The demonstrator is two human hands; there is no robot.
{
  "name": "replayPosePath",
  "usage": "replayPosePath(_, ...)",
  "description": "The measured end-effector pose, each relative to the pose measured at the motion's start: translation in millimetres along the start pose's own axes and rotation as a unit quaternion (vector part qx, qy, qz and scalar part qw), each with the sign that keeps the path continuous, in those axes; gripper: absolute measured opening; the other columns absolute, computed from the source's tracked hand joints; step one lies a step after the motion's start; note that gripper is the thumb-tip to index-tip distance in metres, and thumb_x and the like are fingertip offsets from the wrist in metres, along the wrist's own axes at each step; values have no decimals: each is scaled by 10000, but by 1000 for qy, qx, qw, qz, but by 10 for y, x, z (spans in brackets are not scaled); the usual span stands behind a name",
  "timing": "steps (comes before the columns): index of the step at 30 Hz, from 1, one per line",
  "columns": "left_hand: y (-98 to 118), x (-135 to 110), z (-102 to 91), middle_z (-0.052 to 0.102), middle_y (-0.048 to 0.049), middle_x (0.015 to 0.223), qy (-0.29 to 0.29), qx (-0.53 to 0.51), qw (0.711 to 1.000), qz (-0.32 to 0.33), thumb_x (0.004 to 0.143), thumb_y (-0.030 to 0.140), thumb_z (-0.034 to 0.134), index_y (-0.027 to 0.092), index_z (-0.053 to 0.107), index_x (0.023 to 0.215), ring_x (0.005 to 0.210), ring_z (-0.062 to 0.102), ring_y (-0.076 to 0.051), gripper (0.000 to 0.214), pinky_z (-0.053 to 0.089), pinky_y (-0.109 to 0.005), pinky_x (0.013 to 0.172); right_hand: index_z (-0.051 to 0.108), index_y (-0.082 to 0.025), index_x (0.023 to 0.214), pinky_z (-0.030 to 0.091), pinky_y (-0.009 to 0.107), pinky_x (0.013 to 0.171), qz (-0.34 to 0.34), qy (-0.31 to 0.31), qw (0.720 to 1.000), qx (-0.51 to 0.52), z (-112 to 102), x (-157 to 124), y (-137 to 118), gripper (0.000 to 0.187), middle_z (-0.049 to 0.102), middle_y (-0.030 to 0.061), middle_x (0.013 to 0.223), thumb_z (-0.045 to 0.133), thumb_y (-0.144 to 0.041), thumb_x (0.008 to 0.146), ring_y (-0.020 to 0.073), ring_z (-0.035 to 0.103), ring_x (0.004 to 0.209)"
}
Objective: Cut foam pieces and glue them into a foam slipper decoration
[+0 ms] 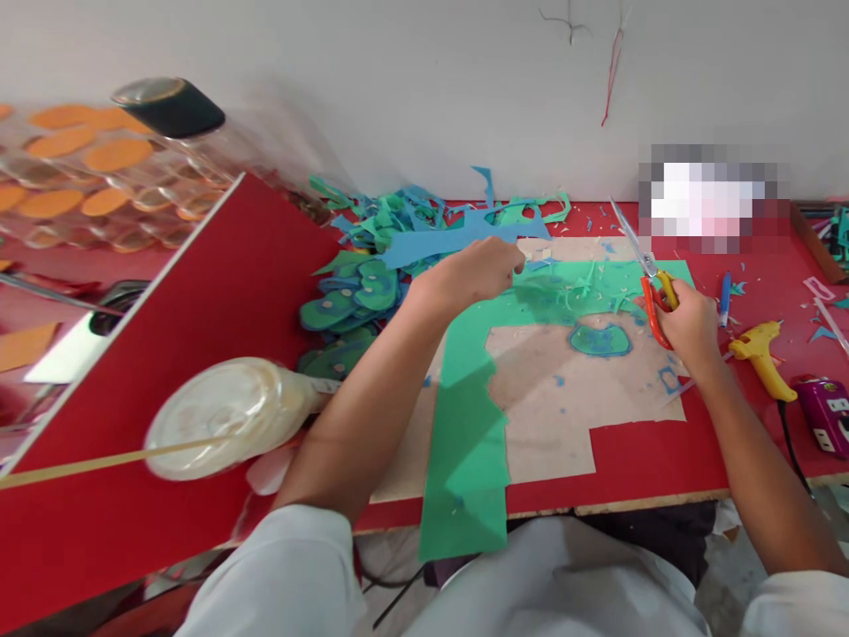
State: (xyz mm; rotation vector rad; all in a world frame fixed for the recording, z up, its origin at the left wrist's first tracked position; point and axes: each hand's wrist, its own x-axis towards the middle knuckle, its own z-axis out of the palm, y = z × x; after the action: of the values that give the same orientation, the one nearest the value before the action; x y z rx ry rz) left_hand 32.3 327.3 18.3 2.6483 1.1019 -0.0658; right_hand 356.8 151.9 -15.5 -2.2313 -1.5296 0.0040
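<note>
My right hand (692,326) grips a pair of scissors (653,281) by their red and yellow handles; the blades point up and away. My left hand (483,271) reaches over the far part of a green foam sheet (468,442), fingers curled in; what they hold, if anything, is hidden. Just beyond it are blue foam scraps (438,243). Between the hands, a green cut-out with a blue border (600,340) lies on beige board (544,442). A pile of similar green and blue cut-outs (355,296) sits left of my left hand.
Right of my right hand are a blue pen (725,298), a yellow glue gun (762,358) and a purple power socket (826,411). A red panel (218,292) slants up at the left, behind a clear-walled container (218,420). Jars with orange discs (119,155) stand beyond the panel.
</note>
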Motion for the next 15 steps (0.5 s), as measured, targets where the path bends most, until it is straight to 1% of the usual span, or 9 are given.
replayPosePath(3, 40, -37, -40, 853, -90, 1115, -49, 70, 996, -17, 841, 95, 573, 229, 826, 1138, 963, 744, -253, 412, 486, -316, 777, 671, -232, 1042, 348, 369, 676, -12, -1, 1000, 10, -45, -31, -40, 724, 792, 128, 916, 469, -921, 950, 312, 713, 809)
replayPosePath(5, 103, -71, -79, 849, -92, 1128, -59, 81, 995, -24, 855, 101, 565, 242, 824, 1148, 966, 741, -267, 416, 468, -325, 759, 649, -223, 1137, 345, 370, 679, -34, -10, 999, 14, -64, -60, -79, 714, 796, 136, 981, 483, -895, 965, 330, 729, 869)
replayPosePath(6, 135, -87, -99, 845, -96, 1131, -53, 81, 995, -29, 867, 107, 561, 246, 823, 1140, 960, 738, -276, 403, 460, -332, 751, 640, -218, 1157, 341, 371, 677, -44, -14, 999, 10, -70, -76, -102, 709, 795, 143, 1006, 491, -885, 970, 339, 732, 888)
replayPosePath(8, 188, -111, -137, 839, -99, 1131, -12, 69, 997, -32, 884, 105, 551, 249, 818, 1112, 953, 731, -285, 380, 458, -343, 758, 637, -209, 1144, 325, 374, 672, -63, -14, 998, -13, -79, -111, -152, 689, 793, 163, 1052, 512, -865, 975, 352, 731, 910)
replayPosePath(11, 223, -115, -188, 830, -103, 1096, 84, 35, 996, -24, 909, 85, 512, 243, 807, 1081, 959, 722, -279, 377, 469, -352, 796, 661, -196, 1095, 302, 376, 672, -94, -1, 994, -62, -82, -159, -218, 629, 794, 190, 1088, 562, -808, 988, 368, 722, 941)
replayPosePath(13, 220, -102, -224, 819, -114, 1058, 147, 22, 989, -28, 944, 105, 481, 237, 803, 1076, 954, 713, -285, 373, 475, -369, 819, 680, -184, 1088, 292, 374, 673, -107, 2, 990, -90, -74, -182, -243, 599, 795, 199, 1073, 593, -769, 992, 370, 712, 936)
replayPosePath(15, 201, -89, -263, 806, -114, 1024, 190, 13, 981, -36, 969, 137, 471, 238, 794, 1085, 934, 699, -287, 357, 481, -383, 833, 690, -175, 1083, 275, 371, 668, -114, -2, 987, -113, -58, -196, -256, 596, 792, 200, 1033, 608, -758, 988, 360, 699, 890)
